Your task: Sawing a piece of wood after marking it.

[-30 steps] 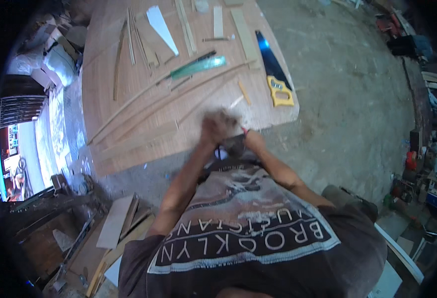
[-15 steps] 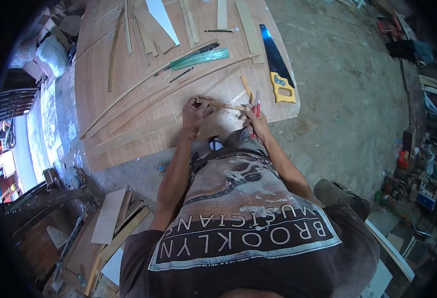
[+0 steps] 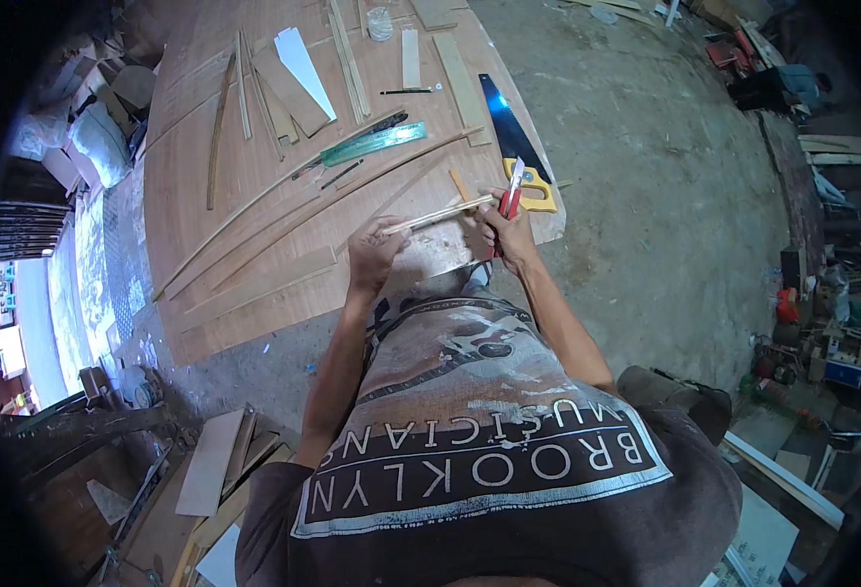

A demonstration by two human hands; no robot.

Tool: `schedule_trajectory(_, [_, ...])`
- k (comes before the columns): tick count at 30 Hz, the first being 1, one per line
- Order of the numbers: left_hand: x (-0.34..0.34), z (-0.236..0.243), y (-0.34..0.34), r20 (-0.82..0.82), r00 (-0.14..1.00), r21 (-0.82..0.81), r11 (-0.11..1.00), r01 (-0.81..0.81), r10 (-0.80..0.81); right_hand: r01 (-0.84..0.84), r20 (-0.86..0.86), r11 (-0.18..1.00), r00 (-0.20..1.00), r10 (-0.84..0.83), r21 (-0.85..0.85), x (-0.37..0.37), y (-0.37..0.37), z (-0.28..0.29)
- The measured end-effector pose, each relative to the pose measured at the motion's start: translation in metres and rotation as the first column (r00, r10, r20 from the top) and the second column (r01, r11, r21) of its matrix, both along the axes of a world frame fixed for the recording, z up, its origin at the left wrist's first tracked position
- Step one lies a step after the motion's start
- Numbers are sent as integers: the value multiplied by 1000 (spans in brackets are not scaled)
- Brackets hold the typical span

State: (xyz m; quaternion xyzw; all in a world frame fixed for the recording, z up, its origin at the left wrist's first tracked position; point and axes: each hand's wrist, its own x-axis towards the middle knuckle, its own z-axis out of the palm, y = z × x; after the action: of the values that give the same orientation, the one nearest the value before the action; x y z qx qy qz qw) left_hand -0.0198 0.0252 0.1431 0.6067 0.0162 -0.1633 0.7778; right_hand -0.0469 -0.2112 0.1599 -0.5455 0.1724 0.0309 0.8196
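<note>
Both my hands are over the front edge of the plywood table top [image 3: 205,166]. My left hand [image 3: 374,245] pinches one end of a thin pale wooden strip [image 3: 440,211], which looks doubled. My right hand [image 3: 509,235] grips a red utility knife [image 3: 507,203], blade pointing away from me, and also has the strip's other end at its fingers. Beyond it lies a handsaw [image 3: 517,147] with a yellow handle, beside an orange piece [image 3: 458,181]. A green translucent strip or ruler [image 3: 372,141] lies farther in, among thin wooden strips [image 3: 254,235].
Boards [image 3: 462,88], a white panel [image 3: 303,73] and dark pencil-like sticks [image 3: 401,92] lie on the table. Concrete floor [image 3: 646,196] extends to the right toward piled tools and scrap [image 3: 832,333]. Cut boards [image 3: 210,460] are stacked behind me at lower left; wrapped bundles [image 3: 98,137] stand far left.
My hands, blurred a second ago, now hold the strip raised and slightly tilted, right end higher. The knife stays in my right hand, and my view has shifted slightly.
</note>
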Motion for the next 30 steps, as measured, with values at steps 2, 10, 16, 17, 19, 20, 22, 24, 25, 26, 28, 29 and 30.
schedule_trajectory(2, [-8,-3,-2,116,993,144,990,3,-19,19,42,1000,999,-19,10,0,-3,2])
schedule_trajectory(10, [-31,-3,-24,108,986,228,969,97,-124,69,-8,992,998,-68,107,2,-13,18])
schedule_trajectory(16, [-35,3,-43,104,979,215,965,150,-175,34,35,994,999,-38,106,9,-18,27])
schedule_trajectory(17, [-35,8,-46,84,978,226,959,169,-192,31,53,993,998,-38,113,9,-18,30])
schedule_trajectory(19, [-35,8,-52,125,974,221,962,158,-189,29,70,993,997,-37,117,11,-22,28])
schedule_trajectory(20, [-35,8,-55,166,969,214,966,145,-183,24,88,993,996,-34,119,11,-24,27])
schedule_trajectory(22, [-36,7,-58,175,968,239,962,136,-180,25,78,989,996,-37,143,13,-26,28])
schedule_trajectory(24, [-36,6,-61,183,967,263,957,124,-175,25,66,986,997,-36,167,16,-28,27])
schedule_trajectory(25, [-35,9,-63,168,971,233,964,130,-171,38,61,992,997,-45,121,18,-30,26])
schedule_trajectory(26, [-34,12,-65,153,974,203,970,135,-167,50,55,996,997,-54,74,19,-31,25])
schedule_trajectory(28, [-30,23,-69,102,975,240,956,169,-198,40,52,998,998,-43,51,20,-34,27])
schedule_trajectory(29, [-28,26,-71,52,972,272,940,206,-228,33,51,999,998,-34,25,21,-34,30])
schedule_trajectory(30, [-26,25,-73,48,973,273,940,205,-226,30,48,999,998,-31,27,22,-32,32])
